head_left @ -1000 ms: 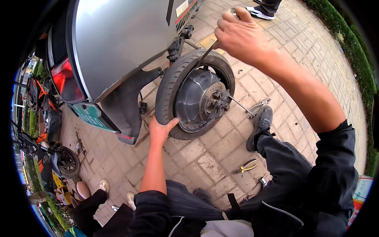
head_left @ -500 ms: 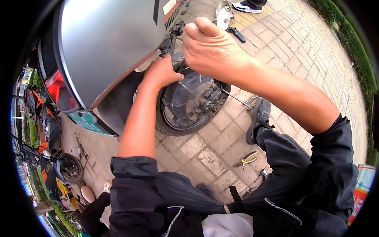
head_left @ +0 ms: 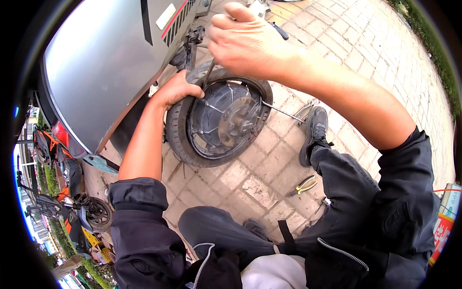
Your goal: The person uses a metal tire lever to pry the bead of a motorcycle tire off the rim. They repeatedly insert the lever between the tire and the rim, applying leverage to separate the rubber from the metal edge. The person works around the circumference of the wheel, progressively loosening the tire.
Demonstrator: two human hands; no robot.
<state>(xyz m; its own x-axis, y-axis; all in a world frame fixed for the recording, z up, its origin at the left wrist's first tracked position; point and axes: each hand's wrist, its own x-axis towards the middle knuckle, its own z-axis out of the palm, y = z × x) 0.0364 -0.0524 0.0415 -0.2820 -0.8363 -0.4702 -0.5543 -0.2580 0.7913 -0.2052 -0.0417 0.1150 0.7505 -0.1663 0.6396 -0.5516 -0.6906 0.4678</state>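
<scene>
A wheel with a black tyre point(head_left: 180, 126) and a dark hub point(head_left: 211, 115) lies tilted in front of me, beside a silver scooter body point(head_left: 101, 62). My left hand point(head_left: 178, 90) grips the tyre at its upper left, thumb stretched over the sidewall. Above the wheel my right hand point(head_left: 243, 44) is closed in a fist round a dark bar point(head_left: 209, 73), probably a tyre lever. The bar's lower end meets the rim beside my left thumb; its upper part is hidden in the fist. A thin metal rod point(head_left: 283, 112) sticks out from the wheel's right side toward my shoe.
Yellow-handled pliers point(head_left: 303, 186) lie on the paving point(head_left: 231, 178) near my leg. My dark shoe point(head_left: 315, 132) stands right of the wheel. Orange and black motorcycles point(head_left: 72, 192) are at the left. A dark-handled tool point(head_left: 280, 31) lies beyond my right hand.
The view has shifted, with the scooter body now further left. My left hand has moved left with the tyre edge. My right fist is slightly higher and further left, and the bar below it now shows.
</scene>
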